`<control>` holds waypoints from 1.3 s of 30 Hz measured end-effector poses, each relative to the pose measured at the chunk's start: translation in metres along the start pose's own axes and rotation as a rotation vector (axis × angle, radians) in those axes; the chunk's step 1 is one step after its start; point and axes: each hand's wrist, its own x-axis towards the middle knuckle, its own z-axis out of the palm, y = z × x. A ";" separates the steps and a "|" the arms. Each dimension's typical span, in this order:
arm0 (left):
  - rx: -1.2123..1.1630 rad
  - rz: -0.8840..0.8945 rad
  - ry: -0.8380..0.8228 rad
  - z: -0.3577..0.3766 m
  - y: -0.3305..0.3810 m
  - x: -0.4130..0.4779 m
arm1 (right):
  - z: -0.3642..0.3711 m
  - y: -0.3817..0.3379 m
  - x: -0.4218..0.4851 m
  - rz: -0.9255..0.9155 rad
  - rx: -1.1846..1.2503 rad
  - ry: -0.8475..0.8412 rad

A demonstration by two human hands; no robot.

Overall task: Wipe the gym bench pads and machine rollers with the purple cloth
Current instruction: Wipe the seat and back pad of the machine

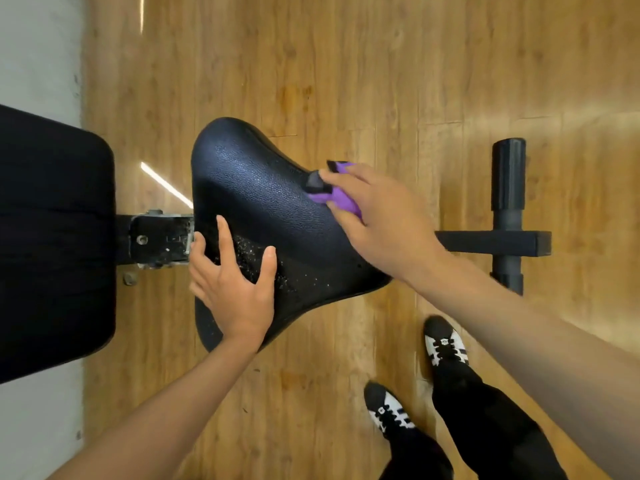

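While the left hand lies spread, fingers straight, on the pad's wide end, the right hand grips the cloth, pressing it on the pad's narrow end, toward the roller.

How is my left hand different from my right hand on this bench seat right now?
The left hand lies open, fingers spread, on the wide end of the seat pad; the right hand grips the purple cloth at the narrow end. The left hand holds nothing and sits among white specks; the right hand is where no specks show. Both are on the seat pad.
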 end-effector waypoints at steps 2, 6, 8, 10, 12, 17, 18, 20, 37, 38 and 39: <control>-0.018 0.004 -0.001 0.001 0.000 0.003 | 0.004 0.000 0.016 -0.008 -0.034 0.028; -0.026 0.021 -0.030 -0.001 0.003 -0.001 | 0.021 -0.012 -0.066 0.096 0.004 0.284; -0.028 0.020 -0.031 -0.002 0.004 -0.006 | 0.027 -0.011 -0.083 0.055 0.000 0.301; -0.030 0.019 -0.036 -0.002 0.003 -0.009 | 0.026 -0.004 -0.072 -0.023 -0.038 0.354; -0.038 0.009 -0.032 -0.001 0.000 -0.007 | 0.027 0.002 -0.058 -0.102 -0.101 0.409; -0.058 -0.012 -0.017 -0.003 -0.004 0.001 | 0.032 0.005 -0.049 -0.165 -0.168 0.477; -0.065 -0.015 -0.016 -0.003 -0.004 0.002 | 0.031 0.006 -0.048 -0.182 -0.214 0.476; -0.059 -0.001 -0.030 0.000 -0.003 0.005 | 0.026 0.010 -0.044 -0.205 -0.324 0.410; -0.187 0.234 0.137 0.008 -0.014 -0.003 | 0.077 0.033 -0.092 -0.339 0.061 0.618; -0.196 0.274 0.161 0.005 -0.014 -0.004 | 0.083 0.034 -0.098 -0.359 0.066 0.643; -0.189 0.323 0.205 0.003 -0.013 -0.003 | 0.079 0.033 -0.091 -0.379 0.078 0.638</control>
